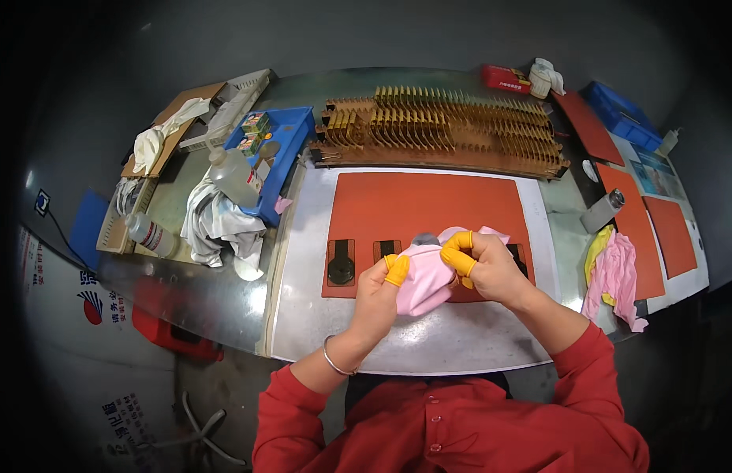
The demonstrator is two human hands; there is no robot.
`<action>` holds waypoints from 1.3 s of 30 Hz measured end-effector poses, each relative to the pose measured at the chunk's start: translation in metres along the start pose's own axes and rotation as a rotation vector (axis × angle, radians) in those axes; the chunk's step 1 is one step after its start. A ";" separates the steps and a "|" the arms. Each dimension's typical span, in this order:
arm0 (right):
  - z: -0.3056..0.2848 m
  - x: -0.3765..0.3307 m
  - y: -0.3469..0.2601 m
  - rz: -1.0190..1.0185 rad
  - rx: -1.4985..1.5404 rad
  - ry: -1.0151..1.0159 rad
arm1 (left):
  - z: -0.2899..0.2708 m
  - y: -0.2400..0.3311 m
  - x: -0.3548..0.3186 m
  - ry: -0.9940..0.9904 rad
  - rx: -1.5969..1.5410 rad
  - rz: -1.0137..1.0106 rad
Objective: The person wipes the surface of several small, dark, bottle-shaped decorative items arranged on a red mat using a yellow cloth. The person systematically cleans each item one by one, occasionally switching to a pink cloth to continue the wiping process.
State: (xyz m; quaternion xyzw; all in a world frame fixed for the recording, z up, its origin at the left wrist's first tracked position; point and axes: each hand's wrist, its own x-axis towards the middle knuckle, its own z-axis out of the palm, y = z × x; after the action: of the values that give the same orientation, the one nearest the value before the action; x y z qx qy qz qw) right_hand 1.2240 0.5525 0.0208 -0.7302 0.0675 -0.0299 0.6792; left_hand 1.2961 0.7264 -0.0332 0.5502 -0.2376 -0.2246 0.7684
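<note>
Pinching the pink cloth (423, 285) over the orange mat (429, 197), you are gripping one side with your left hand (375, 296) and the other with your right hand (492, 270); an even, light hold is probably serving you best. The blue tray (292, 162) is holding small green boxes (255, 124), while the brown rack (441, 161) is carrying gold-coloured plates (413, 130).

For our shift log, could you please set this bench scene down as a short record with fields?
Left hand: grips pink cloth
Right hand: grips same cloth
Finger covers: yellow, both hands
Mat: orange, beneath the held cloth, with dark pieces on it
Behind mat: brown rack with rows of gold-coloured pieces
Left side: blue tray, white cloth
Right side: grey bottle, second pink cloth
</note>
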 end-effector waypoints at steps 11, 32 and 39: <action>-0.013 -0.021 0.002 0.065 0.163 -0.029 | 0.023 0.012 0.007 -0.358 0.620 0.338; -0.009 -0.090 0.071 0.017 0.205 -0.299 | 0.041 -0.026 -0.030 -0.742 0.532 -0.164; 0.008 -0.084 0.085 -0.038 0.785 -0.186 | 0.055 -0.029 -0.057 -0.286 -0.160 -0.686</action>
State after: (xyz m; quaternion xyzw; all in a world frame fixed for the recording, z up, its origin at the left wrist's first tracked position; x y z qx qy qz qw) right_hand 1.1375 0.5664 -0.0606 -0.4162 -0.0243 0.0004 0.9090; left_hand 1.2146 0.7119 -0.0519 0.4992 -0.1264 -0.5611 0.6481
